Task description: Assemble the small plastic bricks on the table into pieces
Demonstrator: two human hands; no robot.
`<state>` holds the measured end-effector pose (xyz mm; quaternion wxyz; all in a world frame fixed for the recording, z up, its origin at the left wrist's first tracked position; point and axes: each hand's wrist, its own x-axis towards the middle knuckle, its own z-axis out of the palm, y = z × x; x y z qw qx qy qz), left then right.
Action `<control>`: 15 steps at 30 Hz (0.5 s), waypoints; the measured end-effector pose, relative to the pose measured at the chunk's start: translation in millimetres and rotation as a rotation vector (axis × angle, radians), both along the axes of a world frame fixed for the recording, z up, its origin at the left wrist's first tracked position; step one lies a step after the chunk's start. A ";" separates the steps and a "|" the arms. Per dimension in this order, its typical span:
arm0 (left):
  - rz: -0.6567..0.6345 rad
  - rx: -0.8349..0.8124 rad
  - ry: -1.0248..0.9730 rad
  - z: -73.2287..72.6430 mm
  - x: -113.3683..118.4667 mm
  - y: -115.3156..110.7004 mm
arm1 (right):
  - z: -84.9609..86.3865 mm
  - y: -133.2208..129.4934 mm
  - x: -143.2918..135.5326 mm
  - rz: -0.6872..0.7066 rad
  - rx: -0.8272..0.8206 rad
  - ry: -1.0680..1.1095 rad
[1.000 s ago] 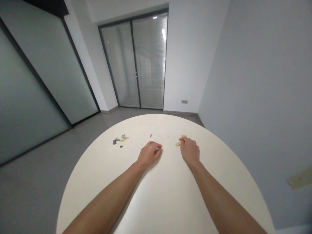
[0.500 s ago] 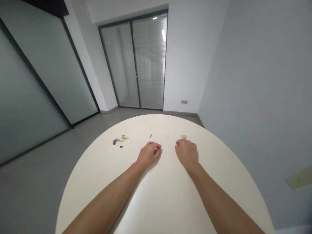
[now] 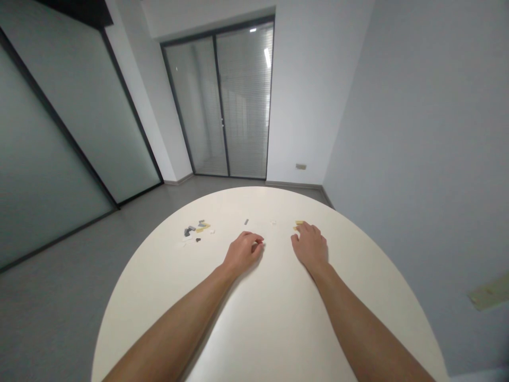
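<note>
My left hand (image 3: pixel 244 252) rests on the round white table, fingers curled and thumb drawn close to the fingertips. Whatever lies between those fingertips, if anything, is too small to make out. My right hand (image 3: pixel 310 245) is farther right, thumb apart from the fingers. Its fingertips reach a small yellow piece (image 3: pixel 296 228), with a flat yellow piece (image 3: pixel 299 222) just beyond; whether they touch is unclear. Beyond my left hand lies a small grey bar (image 3: pixel 246 222). A tiny white piece (image 3: pixel 273 222) sits between the two hands, farther back.
A loose group of small grey, yellow, black and white pieces lies at the table's left, including a yellow bar (image 3: pixel 200 230) and a dark piece (image 3: pixel 198 240). The table (image 3: pixel 262 318) has a curved edge. Glass doors (image 3: pixel 222 106) and walls stand beyond.
My right hand has moved slightly right, and its thumb has parted from the fingers. A second small yellow piece now shows by its fingertips. My left hand has stayed in place.
</note>
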<state>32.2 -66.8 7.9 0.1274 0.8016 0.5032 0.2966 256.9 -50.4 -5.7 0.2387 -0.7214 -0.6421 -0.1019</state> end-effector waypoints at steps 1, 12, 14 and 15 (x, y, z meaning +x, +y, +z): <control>-0.002 0.001 0.001 0.2 -0.1 -0.1 | -2.6 2.1 2.0 -0.006 0.002 0.003; -0.009 0.004 0.010 -0.8 -0.1 1.0 | -16.6 17.7 13.7 0.035 -0.054 0.032; -0.008 0.003 0.007 -1.1 0.1 1.1 | -16.9 18.8 14.0 0.035 -0.054 0.033; -0.007 0.002 0.005 -1.1 0.3 1.0 | -17.2 19.3 14.2 0.033 -0.056 0.029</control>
